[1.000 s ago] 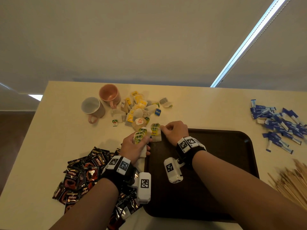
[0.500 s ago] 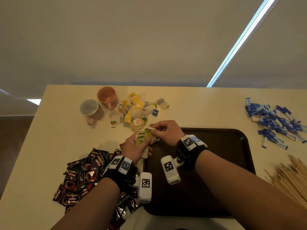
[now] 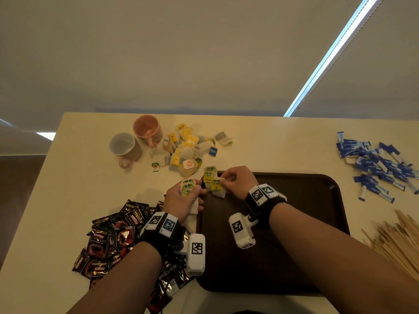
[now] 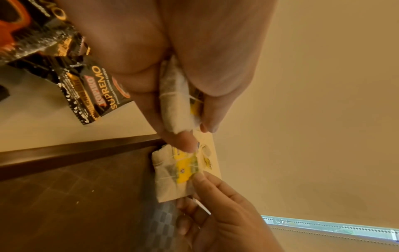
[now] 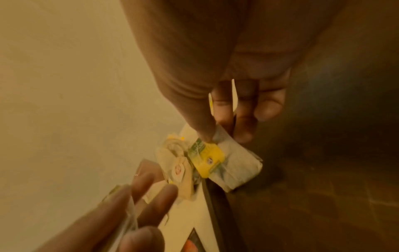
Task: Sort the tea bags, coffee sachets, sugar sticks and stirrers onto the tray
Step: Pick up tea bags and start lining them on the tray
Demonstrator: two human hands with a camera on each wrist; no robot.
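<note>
We hold tea bags in both hands at the far left corner of the tray (image 3: 317,223). Our left hand (image 3: 181,200) is closed around a small stack of tea bags (image 3: 187,188), with the thumb pressing on the green-yellow tags on top and the fingers curled below; the paper pouches hang out under the palm. Our right hand (image 3: 238,180) pinches one tea bag with a yellow tag (image 3: 216,185) between thumb and forefinger, and the other fingers are bent under it. This bag hangs just above the tray corner, very near to the left fingertips; we cannot tell if it touches the tray.

We judge that these bags are very light and soft. The paper pouch bends and can tear, and the string lets the tag swing, so it is better to take the bag at the tag or at the folded top edge, with little force. A stack will slide apart easily, therefore the thumb must press flat on it.

Both wrists are low over the table (image 3: 68,200), palms turned down and toward each other, forearms coming from the near edge.

The loose tea bag pile (image 3: 186,148) lies beyond the hands, beside two mugs (image 3: 136,141). Coffee sachets (image 3: 113,236) lie left of the tray, sugar sticks (image 3: 376,164) far right, stirrers (image 3: 399,236) near right. The rest of the tray shows only its dark surface.
</note>
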